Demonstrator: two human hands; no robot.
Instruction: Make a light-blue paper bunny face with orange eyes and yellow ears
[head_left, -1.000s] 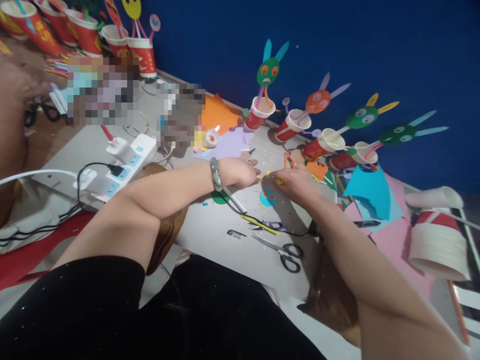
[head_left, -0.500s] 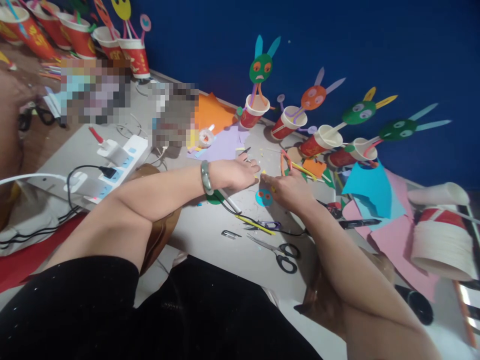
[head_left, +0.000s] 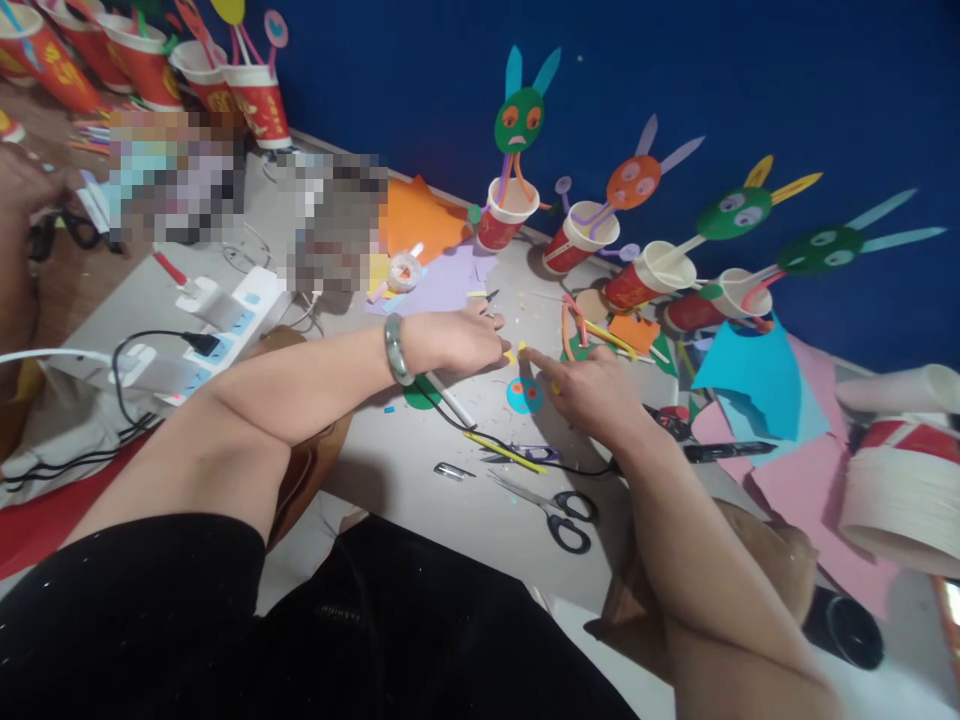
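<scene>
My left hand (head_left: 472, 342), with a bracelet at its wrist, rests low over the table with its fingers apart. Its tips are beside small yellow paper scraps (head_left: 522, 347). A dark pointed tip (head_left: 493, 296) shows just behind it; whether the hand touches it is unclear. My right hand (head_left: 592, 392) stretches its index finger to the scraps, the other fingers curled. A small yellow piece (head_left: 556, 388) shows at those curled fingers, mostly hidden. Between the hands lies a blue paper disc (head_left: 524, 396) with orange eyes. A green disc (head_left: 422, 393) is partly under my left wrist.
Black-handled scissors (head_left: 568, 520), a yellow stick (head_left: 504, 452) and a clip-like metal piece (head_left: 454, 471) lie nearer me. Paper cups (head_left: 508, 215) with rabbit-faced figures line the blue wall. A power strip (head_left: 244, 310) stands left; blue sheets (head_left: 750, 375) lie right. Another person's hand (head_left: 26, 195) is far left.
My right hand has shifted slightly right, the yellow piece at its curled fingers moving along. My left hand has drawn back a little to the left. The view has shifted slightly.
</scene>
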